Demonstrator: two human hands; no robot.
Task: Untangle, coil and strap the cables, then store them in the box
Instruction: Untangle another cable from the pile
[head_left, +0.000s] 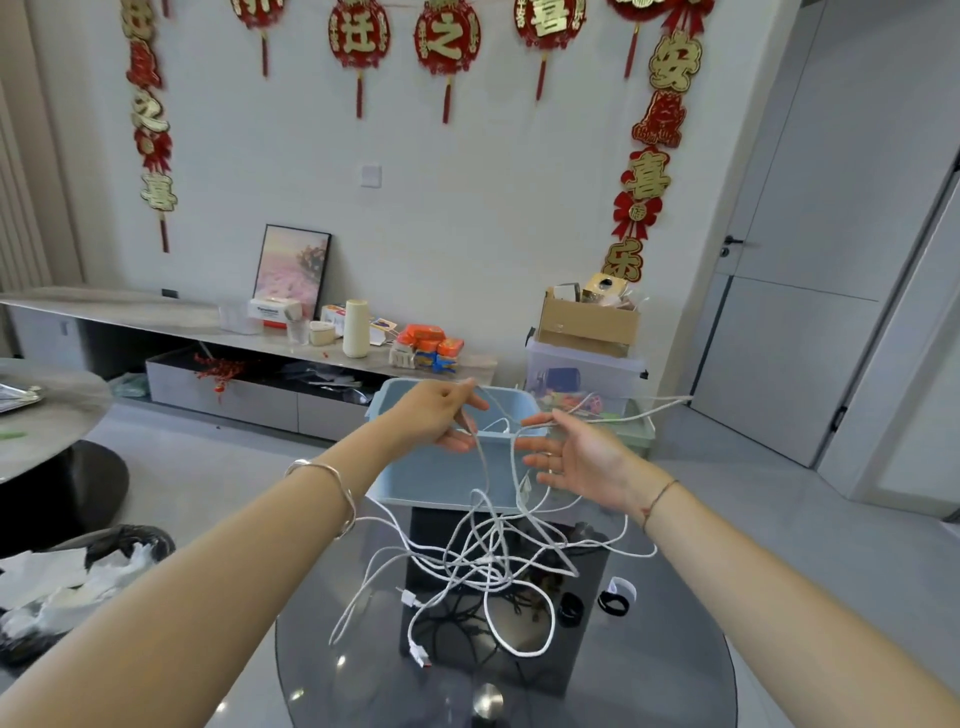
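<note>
A tangle of white cables lies on a round glass table, with black cables beneath it. My left hand is raised above the tangle and pinches a white strand that hangs down into it. My right hand is held palm up beside it, fingers spread, with a white cable running across the fingertips and stretching away to the right. A light blue box stands at the table's far edge, just behind both hands. Two black straps lie on the glass at the right.
A bin lined with a black bag and white paper sits at lower left. A dark round table is at far left. Behind the box are a low cabinet with clutter and a cardboard box on clear storage bins.
</note>
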